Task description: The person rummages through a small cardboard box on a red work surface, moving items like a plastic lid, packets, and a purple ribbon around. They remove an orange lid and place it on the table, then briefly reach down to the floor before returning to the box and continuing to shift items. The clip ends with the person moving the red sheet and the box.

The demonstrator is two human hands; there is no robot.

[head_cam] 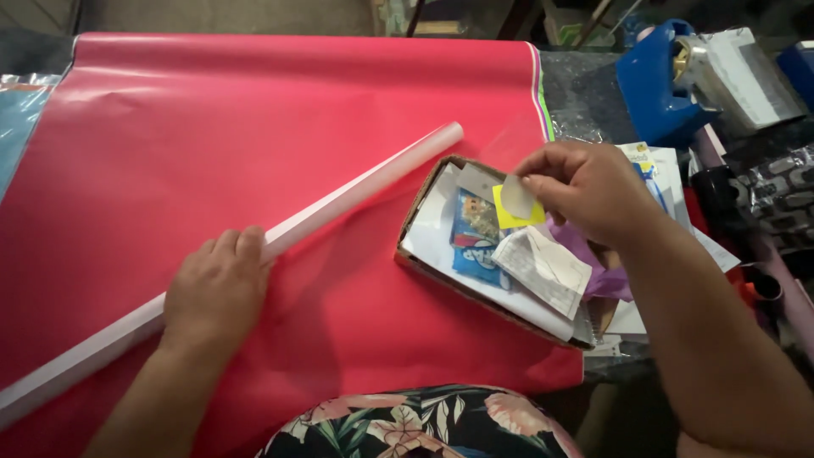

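Left hand [216, 288] lies flat, not gripping, pinning a long white paper roll [280, 233] on red wrapping paper [254, 110], while right hand [585, 191] pinches a small pale sticker [515, 199] above an open brown cardboard box [487, 246].

Left hand [216, 293] on paper roll [339, 199]; right hand [585, 191] pinches sticker [515, 199].

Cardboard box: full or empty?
Full: the cardboard box holds white papers and a blue packet, piled to its rim.

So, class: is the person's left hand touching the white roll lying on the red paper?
Touching. In the head view the left hand lies flat over the white roll, its fingers draped across the roll with no gap, pressing it onto the red paper.
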